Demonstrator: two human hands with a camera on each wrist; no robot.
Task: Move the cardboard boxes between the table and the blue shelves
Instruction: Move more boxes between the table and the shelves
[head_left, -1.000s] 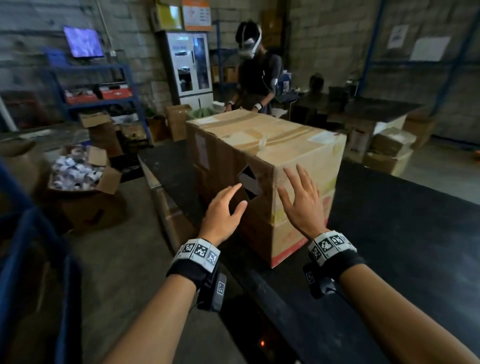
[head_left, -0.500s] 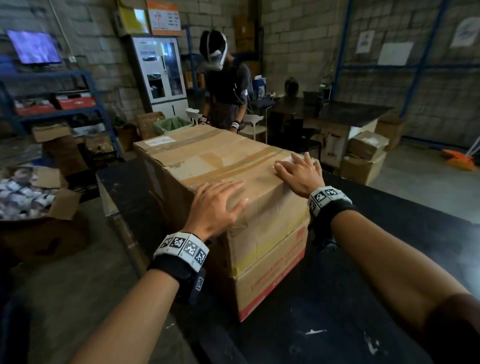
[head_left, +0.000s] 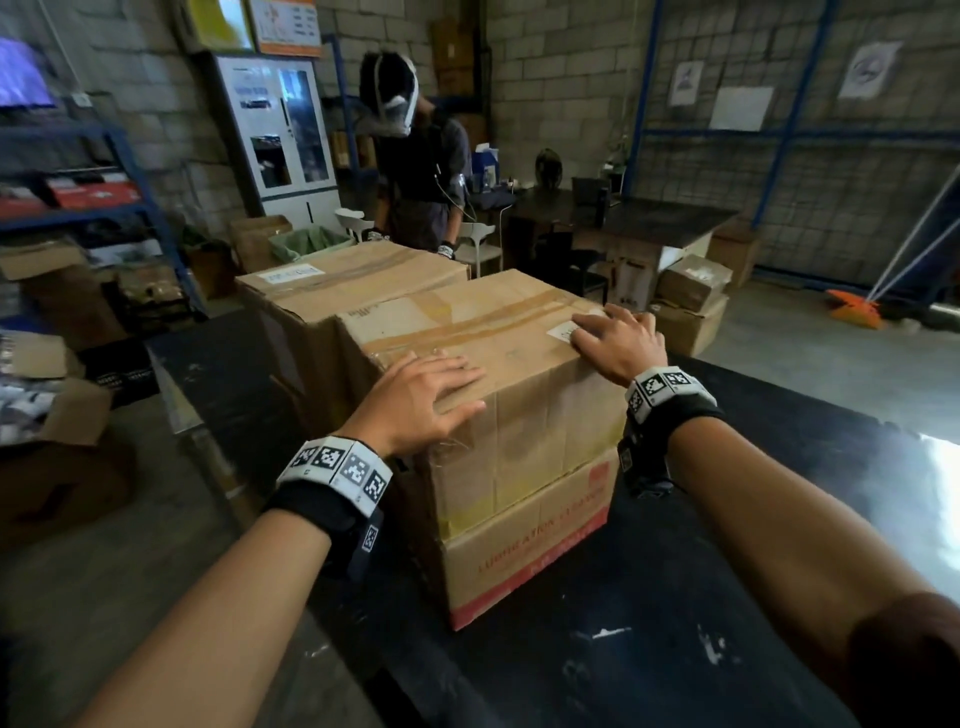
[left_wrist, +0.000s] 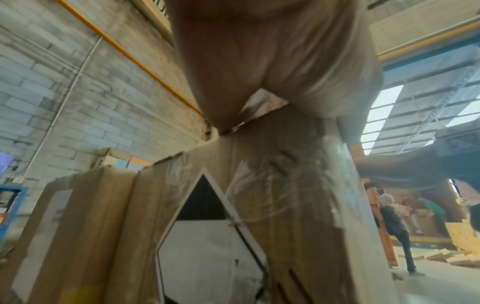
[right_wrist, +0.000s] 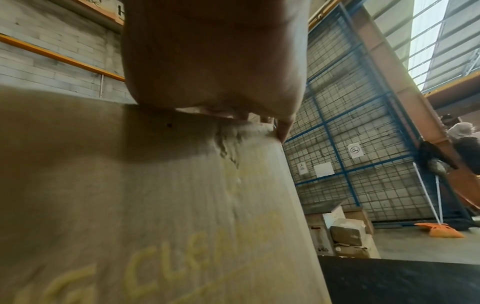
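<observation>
A large taped cardboard box (head_left: 519, 441) with red and yellow print stands on the black table (head_left: 727, 597). My left hand (head_left: 415, 400) lies flat on its near left top corner, fingers straight. My right hand (head_left: 618, 338) rests on the top's right edge, fingers spread over a white label. A second cardboard box (head_left: 332, 291) stands right behind it, touching. In the left wrist view my palm (left_wrist: 259, 61) presses the box corner above a diamond label (left_wrist: 207, 236). In the right wrist view my palm (right_wrist: 213, 57) sits on the box's top edge (right_wrist: 182, 185).
Another person (head_left: 421, 166) stands beyond the far box. Blue shelves (head_left: 104, 208) with red items stand at the back left. Open cartons (head_left: 52, 415) sit on the floor at left. More boxes (head_left: 691, 296) and a desk lie at right, by a blue mesh wall (head_left: 831, 182).
Both hands went from reaching in front of the box to lying on its top. The box now stands nearer to me, and a gap line shows between it and the box behind.
</observation>
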